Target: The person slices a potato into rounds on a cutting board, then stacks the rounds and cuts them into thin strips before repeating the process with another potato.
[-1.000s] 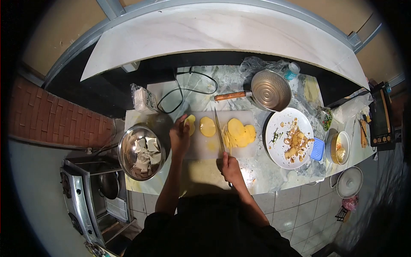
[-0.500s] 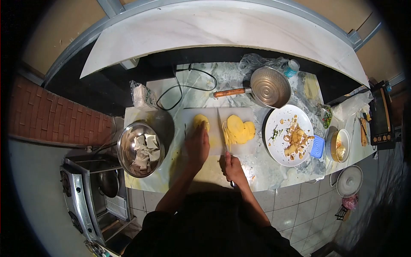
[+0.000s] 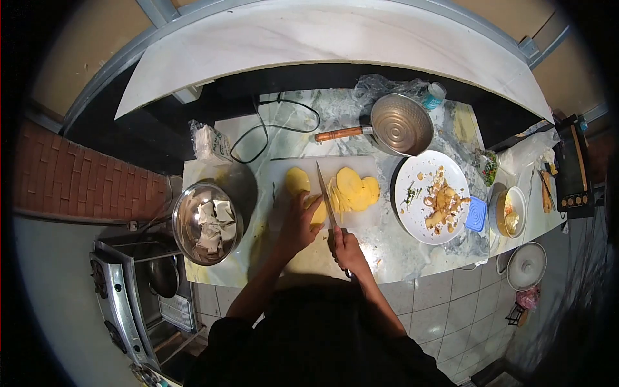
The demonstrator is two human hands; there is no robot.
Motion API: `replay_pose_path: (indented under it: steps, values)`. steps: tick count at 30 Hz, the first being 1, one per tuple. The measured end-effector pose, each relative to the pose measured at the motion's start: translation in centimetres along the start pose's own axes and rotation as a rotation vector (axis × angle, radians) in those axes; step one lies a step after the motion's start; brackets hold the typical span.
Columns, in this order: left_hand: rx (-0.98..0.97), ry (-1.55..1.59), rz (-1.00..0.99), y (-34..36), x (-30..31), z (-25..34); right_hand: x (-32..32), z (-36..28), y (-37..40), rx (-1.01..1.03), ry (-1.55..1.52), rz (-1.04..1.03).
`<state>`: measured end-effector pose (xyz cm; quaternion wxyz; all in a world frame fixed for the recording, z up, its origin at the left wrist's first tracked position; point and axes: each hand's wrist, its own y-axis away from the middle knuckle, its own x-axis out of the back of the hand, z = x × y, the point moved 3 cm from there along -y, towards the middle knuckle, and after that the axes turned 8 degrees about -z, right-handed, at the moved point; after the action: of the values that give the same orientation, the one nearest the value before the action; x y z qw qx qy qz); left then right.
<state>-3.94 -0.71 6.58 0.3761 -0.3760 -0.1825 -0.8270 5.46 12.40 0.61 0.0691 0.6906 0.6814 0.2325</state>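
My right hand is closed around the handle of a kitchen knife, its blade pointing away from me and slightly left across a white cutting board. My left hand has its fingers bent over a peeled yellow potato piece, close to the left side of the blade. Just beyond those fingertips lies another potato piece. Right of the knife, thin potato slices lie overlapping in a spread pile.
To the left stands a steel bowl with pale folded pieces inside. A white plate of peelings, a blue lid and a round container are at the right. Behind the board sit a wooden-handled saucepan and a black cable.
My left hand has shifted from the far potato piece onto one nearer the knife. The knife has tilted, its tip now further left. The view has moved slightly.
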Motion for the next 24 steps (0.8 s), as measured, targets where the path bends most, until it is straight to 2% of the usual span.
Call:
replay_pose_path:
  steps: [4, 6, 10, 12, 18, 24]
  values:
    - [0.015, 0.047, 0.02, -0.1, -1.0, -1.5, 0.1, -1.2, -0.7, 0.036, 0.0, -0.038]
    - [0.008, 0.006, 0.118, -0.1, -1.3, -1.6, 0.4, -1.9, -0.6, 0.1, 0.113, 0.061]
    - [0.029, 0.084, 0.145, -0.4, -1.5, -1.3, 0.9, -2.9, 0.8, 0.008, 0.239, 0.023]
    - [-0.072, 0.008, 0.165, -0.6, -1.2, -1.0, 0.7, -3.2, 1.4, 0.064, 0.278, 0.051]
    - [-0.083, -0.076, 0.163, -0.2, -2.1, -1.2, -0.1, -3.3, 2.0, 0.121, 0.339, 0.1]
    - [-0.105, -0.21, 0.177, 0.3, -3.1, -1.3, -0.5, -3.6, 2.0, 0.062, 0.31, 0.085]
